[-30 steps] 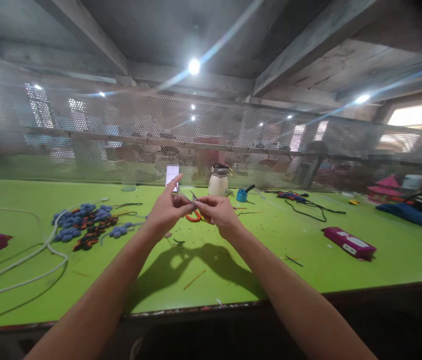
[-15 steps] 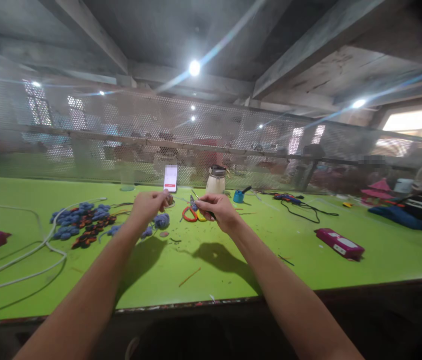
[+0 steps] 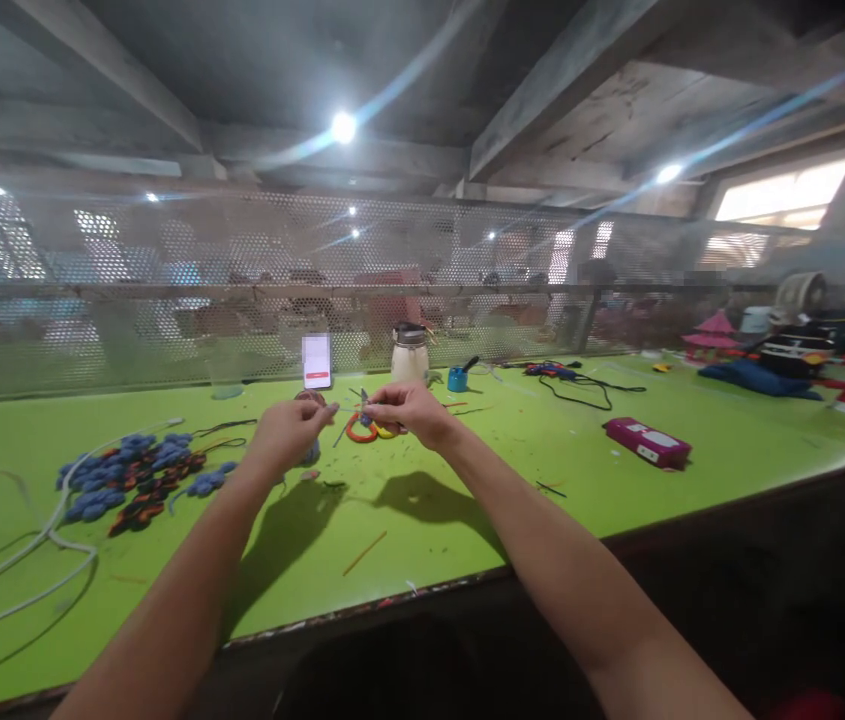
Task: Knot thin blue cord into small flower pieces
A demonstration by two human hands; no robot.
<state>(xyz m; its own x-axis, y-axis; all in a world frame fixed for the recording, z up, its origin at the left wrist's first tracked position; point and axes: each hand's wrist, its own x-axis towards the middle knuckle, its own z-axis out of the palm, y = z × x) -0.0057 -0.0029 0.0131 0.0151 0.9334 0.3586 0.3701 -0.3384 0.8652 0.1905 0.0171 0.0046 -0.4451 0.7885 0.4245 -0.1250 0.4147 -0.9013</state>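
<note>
My left hand (image 3: 293, 430) is closed in a pinch, with a thin blue-grey yarn strand (image 3: 341, 428) at its fingertips. Just right of it, my right hand (image 3: 413, 412) pinches a slim tool that looks like a crochet hook, mostly hidden by the fingers. Both hands are held above the table, fingertips a short gap apart. Beyond them lie scissors with red and yellow handles (image 3: 360, 430). A blue yarn bundle (image 3: 309, 455) is partly covered by my left hand. Crocheted blue flower pieces (image 3: 96, 503) and black-orange ones (image 3: 141, 515) lie to the left.
A phone (image 3: 317, 360) stands upright near the mesh screen (image 3: 272, 320). A cream jar (image 3: 410, 358) and a blue pot (image 3: 458, 379) are at the back. A purple box (image 3: 647, 443) sits right on the green table (image 3: 467, 560). A white cable (image 3: 54, 525) loops at left.
The view has turned right, so the table things appear further left. My hands have come closer together, and my left hand now covers more of the blue yarn bundle.
</note>
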